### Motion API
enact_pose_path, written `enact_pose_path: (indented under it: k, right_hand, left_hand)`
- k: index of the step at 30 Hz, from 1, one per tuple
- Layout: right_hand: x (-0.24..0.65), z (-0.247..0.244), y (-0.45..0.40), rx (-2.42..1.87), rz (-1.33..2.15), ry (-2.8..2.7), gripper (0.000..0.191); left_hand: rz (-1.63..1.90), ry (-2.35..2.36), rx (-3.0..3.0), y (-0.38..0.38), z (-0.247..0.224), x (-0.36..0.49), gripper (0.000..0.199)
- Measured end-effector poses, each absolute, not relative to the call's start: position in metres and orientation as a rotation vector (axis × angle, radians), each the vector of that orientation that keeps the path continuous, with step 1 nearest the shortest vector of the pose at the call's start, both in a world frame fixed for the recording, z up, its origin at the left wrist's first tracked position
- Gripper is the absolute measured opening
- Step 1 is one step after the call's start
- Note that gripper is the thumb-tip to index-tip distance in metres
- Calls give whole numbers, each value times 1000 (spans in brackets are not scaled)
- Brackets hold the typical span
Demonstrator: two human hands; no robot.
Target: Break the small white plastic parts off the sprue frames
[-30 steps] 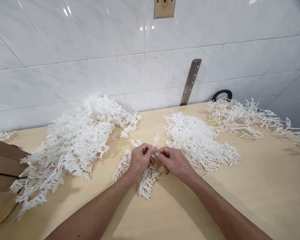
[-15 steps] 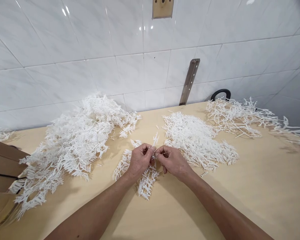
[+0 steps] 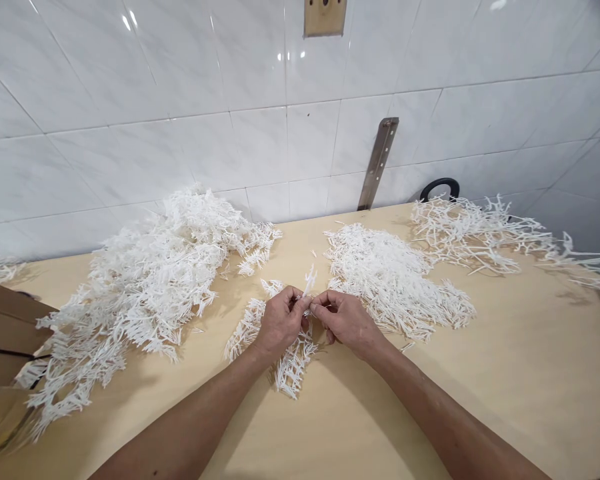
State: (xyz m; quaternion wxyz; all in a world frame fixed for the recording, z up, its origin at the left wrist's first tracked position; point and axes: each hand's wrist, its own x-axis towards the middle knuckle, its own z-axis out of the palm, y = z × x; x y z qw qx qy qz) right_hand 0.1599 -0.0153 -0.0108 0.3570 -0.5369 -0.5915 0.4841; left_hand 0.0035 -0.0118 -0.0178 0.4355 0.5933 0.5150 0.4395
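Left hand (image 3: 280,323): thumb and forefinger clamped on a white branched piece (image 3: 310,277), knuckles up.
Right hand (image 3: 347,323): thumb and forefinger pinched together on the lower end of the same piece, right against the left fingertips; remaining fingers curled under. Exact contact too small to make out from here.
Branched piece: between the two hands, forked tip sticking up and away from the person, above the table (image 3: 520,387).
Small heap (image 3: 294,373): similar white bits on the table, under and beside the left hand, partly hidden by it.
Left pile (image 3: 160,273): biggest one, loose tangle, runs from near the wall (image 3: 180,67) down to a brown box (image 3: 10,317).
Right pile (image 3: 390,273): flatter, denser, just beyond the right hand.
Far-right pile (image 3: 470,233): longer, sparser branches, in front of a black ring-shaped part (image 3: 440,187).
Back edge: slotted metal strip (image 3: 379,163) leaning against white tile.
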Motion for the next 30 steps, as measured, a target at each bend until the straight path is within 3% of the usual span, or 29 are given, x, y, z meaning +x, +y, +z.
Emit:
enact_pose_path:
  k: [8,15,26,30]
  right_hand:
    - [151,-9,-18,-1595,996,-1608,5]
    - [169,-9,-11,-1533,1130,-1416,2]
    - [206,4,-4,-1637,181,-1555,16]
    - [188,5,-12,-1587,654,-1596,30]
  left_hand:
    - [1218,1325,2117,-22,-8,4,13]
    - [1199,1316,1661,-14,-11,2,23]
    - [1143,1228,1354,-10,-11,1,34]
    - [1164,1235,1356,-9,-12,1,34]
